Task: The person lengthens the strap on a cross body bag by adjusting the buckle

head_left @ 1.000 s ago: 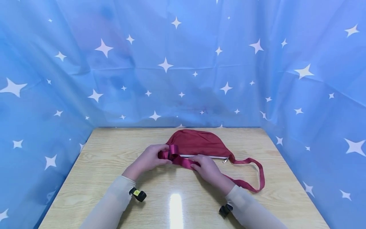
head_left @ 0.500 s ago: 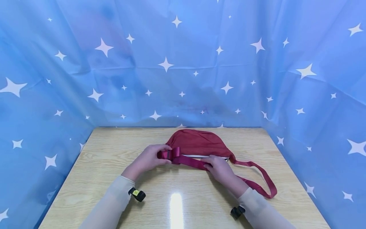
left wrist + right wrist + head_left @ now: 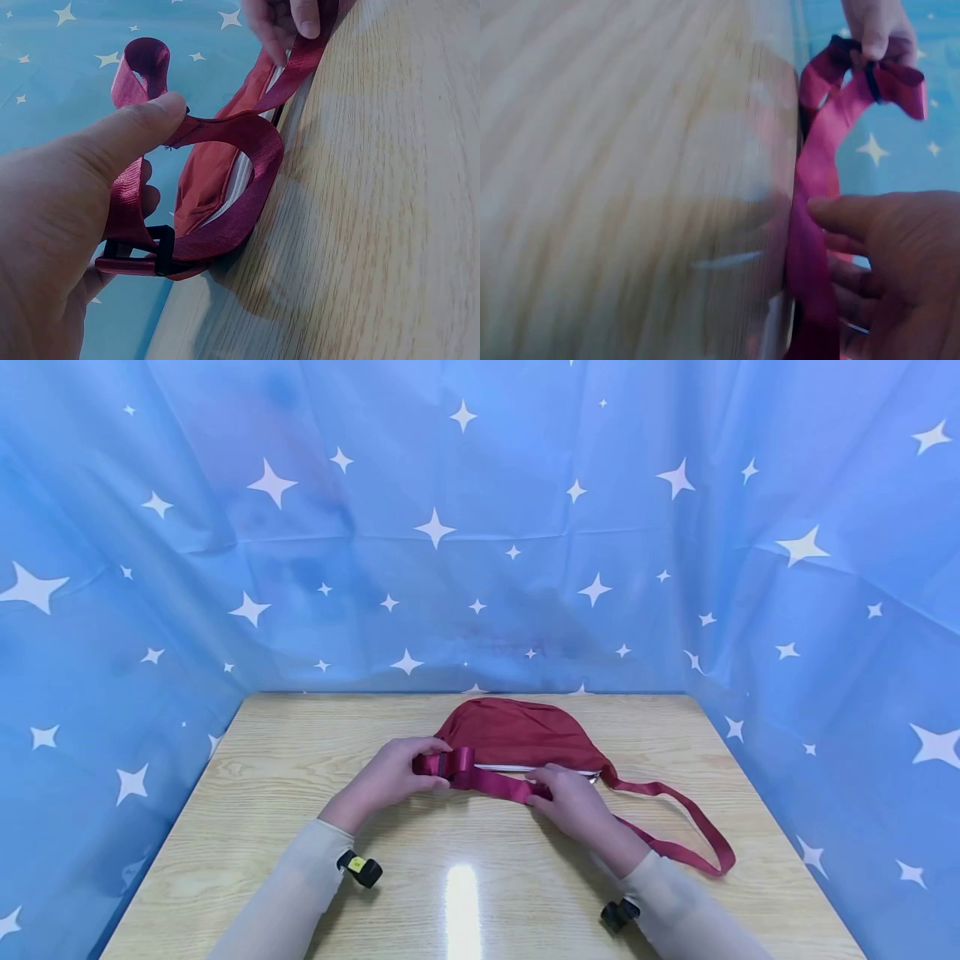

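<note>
A dark red waist bag [image 3: 517, 731] lies at the back of the table, its white zipper [image 3: 502, 768] along the near side. My left hand [image 3: 393, 772] pinches the bag's red strap [image 3: 259, 150] between thumb and fingers at the bag's left end. The strap loops there through a black buckle [image 3: 135, 255], just below the fingers in the left wrist view. Farther right, my right hand [image 3: 573, 802] pinches the same strap [image 3: 815, 255] with thumb and fingers, in front of the zipper. Between the hands the strap runs along the bag's near edge.
The slack strap [image 3: 716, 843] curves out to the right and back to the bag's right end. A wooden table [image 3: 300, 718] carries everything, with a bright glare near its front. Blue star-patterned cloth [image 3: 480, 568] hangs behind and at both sides.
My right hand has moved right along the strap, then slightly back left. The slack loop at the right now reaches farther out. My left hand stays nearly in place; the bag has barely moved.
</note>
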